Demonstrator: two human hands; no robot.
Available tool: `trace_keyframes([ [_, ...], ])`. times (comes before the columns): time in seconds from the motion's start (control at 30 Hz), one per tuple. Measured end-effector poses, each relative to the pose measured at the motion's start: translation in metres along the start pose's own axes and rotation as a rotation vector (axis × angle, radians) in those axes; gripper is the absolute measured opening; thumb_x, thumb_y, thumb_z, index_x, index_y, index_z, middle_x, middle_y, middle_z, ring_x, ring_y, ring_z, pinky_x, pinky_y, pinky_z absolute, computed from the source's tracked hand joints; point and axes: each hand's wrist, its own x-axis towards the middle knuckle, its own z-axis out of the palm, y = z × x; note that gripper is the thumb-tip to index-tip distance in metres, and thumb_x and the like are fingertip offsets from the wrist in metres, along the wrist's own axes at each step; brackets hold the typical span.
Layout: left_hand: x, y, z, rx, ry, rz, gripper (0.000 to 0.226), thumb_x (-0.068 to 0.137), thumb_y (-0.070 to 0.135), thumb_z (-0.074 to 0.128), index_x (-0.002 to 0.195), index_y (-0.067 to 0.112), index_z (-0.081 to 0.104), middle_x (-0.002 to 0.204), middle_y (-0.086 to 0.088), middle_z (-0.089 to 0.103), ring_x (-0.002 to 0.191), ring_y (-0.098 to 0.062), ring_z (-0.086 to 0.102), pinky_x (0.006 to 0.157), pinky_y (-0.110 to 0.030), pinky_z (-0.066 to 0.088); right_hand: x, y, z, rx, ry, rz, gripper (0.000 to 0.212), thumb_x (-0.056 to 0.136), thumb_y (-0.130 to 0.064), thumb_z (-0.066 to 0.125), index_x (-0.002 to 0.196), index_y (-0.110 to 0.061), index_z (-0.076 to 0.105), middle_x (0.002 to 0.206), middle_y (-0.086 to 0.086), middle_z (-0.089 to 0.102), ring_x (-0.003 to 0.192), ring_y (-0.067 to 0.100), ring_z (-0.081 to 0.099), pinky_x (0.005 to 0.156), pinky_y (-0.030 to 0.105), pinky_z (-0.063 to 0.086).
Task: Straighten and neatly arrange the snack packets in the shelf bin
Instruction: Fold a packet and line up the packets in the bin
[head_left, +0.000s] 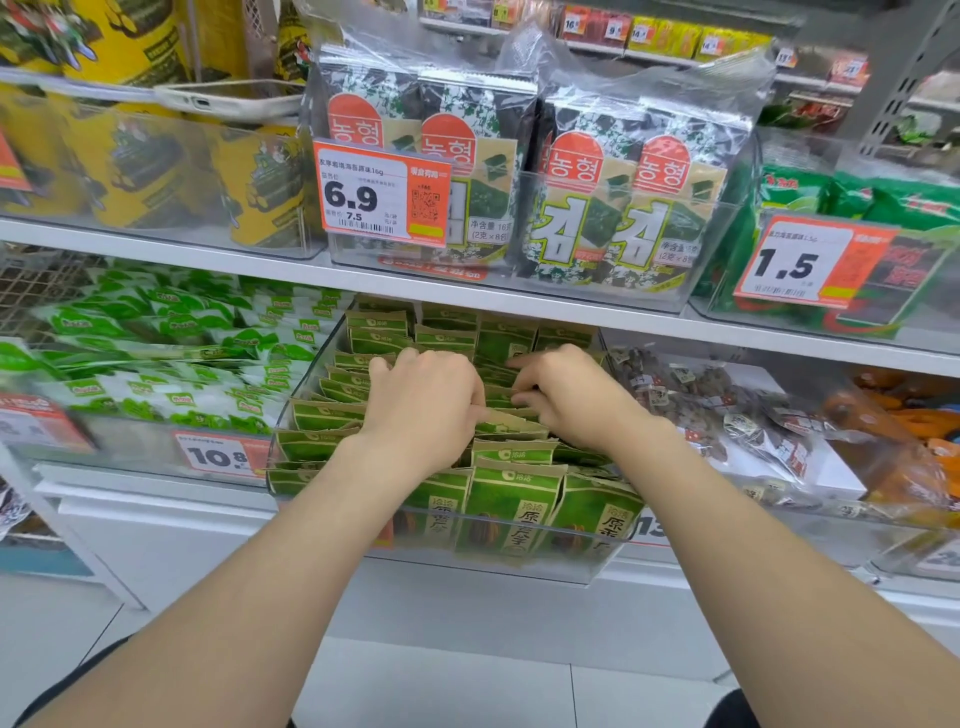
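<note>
In the head view, the green snack packets (511, 506) stand in rows inside the clear shelf bin (519, 564) on the lower shelf, with the middle rows leaning. The left hand (423, 402) and right hand (563, 397) each curl their fingers over packet tops mid-bin (fingertips hidden). It would be best to lift each row upright together, then press it back evenly.

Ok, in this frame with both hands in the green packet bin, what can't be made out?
Head view:
- Fingertips of left hand and right hand: sunk among green packets; grip unclear.
- Packets under both hands: hidden by them.
- The price tag behind the clear bin: mostly covered by it.
- Print on white-green packs at left: blurred.
</note>
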Motion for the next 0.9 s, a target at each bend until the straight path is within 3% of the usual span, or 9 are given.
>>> trace_keyframes([
  [0.17, 0.003, -0.003, 0.001, -0.168, 0.056, -0.036, 0.017, 0.103, 0.044, 0.064, 0.095, 0.034, 0.077, 0.106, 0.011, 0.071, 0.109, -0.025, 0.062, 0.089, -0.049, 0.033, 0.002, 0.001, -0.006, 0.049, 0.189, 0.05, 0.018, 0.105, -0.022, 0.062, 0.107, -0.013, 0.079, 0.103, 0.01, 0.079, 0.096, 0.033, 0.073, 0.085, 0.047, 0.06],
  [0.3, 0.003, -0.002, 0.002, -0.151, -0.005, -0.056, 0.017, 0.104, 0.046, 0.063, 0.103, 0.039, 0.078, 0.115, 0.007, 0.073, 0.124, -0.029, 0.056, 0.102, -0.058, 0.035, -0.001, -0.001, -0.001, 0.02, 0.035, 0.052, 0.028, 0.113, -0.038, 0.045, 0.108, -0.02, 0.066, 0.085, 0.011, 0.072, 0.078, 0.038, 0.068, 0.071, 0.048, 0.058],
  [0.37, 0.004, -0.003, 0.002, -0.172, -0.038, -0.068, 0.018, 0.104, 0.046, 0.062, 0.107, 0.039, 0.079, 0.12, 0.005, 0.072, 0.13, -0.031, 0.051, 0.104, -0.059, 0.034, -0.003, -0.002, -0.004, 0.06, 0.046, 0.049, 0.03, 0.112, -0.04, 0.047, 0.113, -0.021, 0.071, 0.094, 0.008, 0.077, 0.086, 0.035, 0.071, 0.079, 0.047, 0.06],
  [0.43, 0.004, -0.004, 0.001, -0.185, -0.073, -0.064, 0.02, 0.104, 0.047, 0.062, 0.11, 0.039, 0.079, 0.12, 0.003, 0.072, 0.134, -0.033, 0.046, 0.105, -0.059, 0.033, -0.004, -0.006, -0.01, 0.18, 0.188, 0.057, 0.028, 0.108, -0.038, 0.058, 0.118, -0.022, 0.079, 0.111, 0.0, 0.081, 0.103, 0.022, 0.075, 0.097, 0.04, 0.058],
  [0.5, 0.003, -0.004, 0.001, -0.188, -0.094, -0.047, 0.02, 0.104, 0.047, 0.062, 0.112, 0.039, 0.079, 0.121, 0.003, 0.071, 0.135, -0.033, 0.044, 0.105, -0.059, 0.033, -0.004, -0.01, -0.016, 0.304, 0.265, 0.082, 0.023, 0.102, -0.036, 0.069, 0.113, -0.022, 0.083, 0.114, -0.006, 0.08, 0.107, 0.012, 0.073, 0.104, 0.032, 0.054],
  [0.67, -0.001, -0.002, 0.001, -0.158, -0.141, -0.007, 0.019, 0.103, 0.048, 0.064, 0.108, 0.04, 0.08, 0.13, 0.005, 0.068, 0.135, -0.034, 0.039, 0.106, -0.062, 0.03, 0.001, -0.016, -0.005, 0.236, 0.094, 0.135, 0.013, 0.095, -0.035, 0.078, 0.101, -0.025, 0.085, 0.109, -0.006, 0.08, 0.113, 0.023, 0.069, 0.108, 0.046, 0.051],
  [0.73, 0.0, -0.006, 0.003, -0.148, -0.179, 0.011, 0.03, 0.102, 0.058, 0.058, 0.097, 0.038, 0.079, 0.119, 0.006, 0.068, 0.128, -0.033, 0.04, 0.1, -0.061, 0.031, 0.0, -0.02, -0.007, 0.237, 0.14, 0.099, 0.02, 0.102, -0.033, 0.07, 0.113, -0.02, 0.081, 0.117, -0.001, 0.079, 0.114, 0.023, 0.069, 0.107, 0.045, 0.052],
  [0.8, 0.0, -0.008, 0.002, -0.151, -0.195, 0.025, 0.042, 0.103, 0.064, 0.051, 0.084, 0.034, 0.074, 0.102, 0.006, 0.065, 0.12, -0.032, 0.041, 0.097, -0.061, 0.032, -0.001, -0.026, -0.009, 0.236, 0.159, 0.087, 0.037, 0.109, -0.034, 0.057, 0.139, -0.015, 0.068, 0.139, 0.008, 0.069, 0.131, 0.027, 0.062, 0.114, 0.044, 0.047],
  [0.9, -0.001, -0.01, -0.001, -0.159, -0.139, 0.038, 0.029, 0.101, 0.062, 0.057, 0.102, 0.036, 0.069, 0.103, 0.008, 0.062, 0.123, -0.03, 0.046, 0.097, -0.057, 0.033, 0.006, -0.028, -0.004, 0.18, 0.052, 0.178, 0.055, 0.112, -0.041, 0.044, 0.155, -0.008, 0.046, 0.156, 0.017, 0.052, 0.144, 0.036, 0.047, 0.118, 0.05, 0.041],
])
